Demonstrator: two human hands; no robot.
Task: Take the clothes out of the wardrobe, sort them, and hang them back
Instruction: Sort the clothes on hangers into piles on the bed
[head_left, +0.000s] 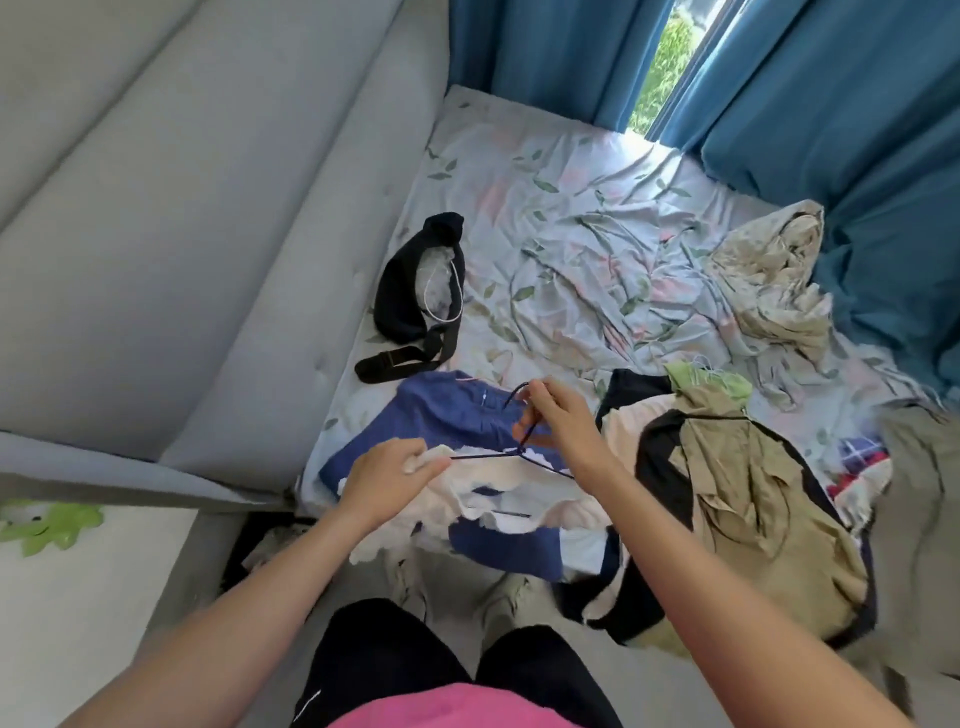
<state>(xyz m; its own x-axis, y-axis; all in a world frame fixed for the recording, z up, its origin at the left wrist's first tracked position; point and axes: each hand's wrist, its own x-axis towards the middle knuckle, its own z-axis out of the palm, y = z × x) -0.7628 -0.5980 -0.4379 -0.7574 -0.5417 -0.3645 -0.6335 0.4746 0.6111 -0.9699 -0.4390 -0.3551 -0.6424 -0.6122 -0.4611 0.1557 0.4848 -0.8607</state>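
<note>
A thin dark wire hanger (485, 455) is held over the near edge of the bed. My right hand (558, 421) grips its hook and neck. My left hand (392, 475) pinches a white garment (511, 493) at the hanger's left arm. The white garment drapes across a blue garment (441, 415) lying flat on the bed. To the right is a heap of clothes with an olive-khaki garment (743, 499) on top, mixed with black, white and light green pieces.
The bed has a crumpled floral sheet (571, 234). A black strap bag (410, 296) lies near the grey padded headboard (208, 234). A cream crumpled cloth (774, 280) sits at the back right by blue curtains (831, 104). My legs stand at the bed's edge.
</note>
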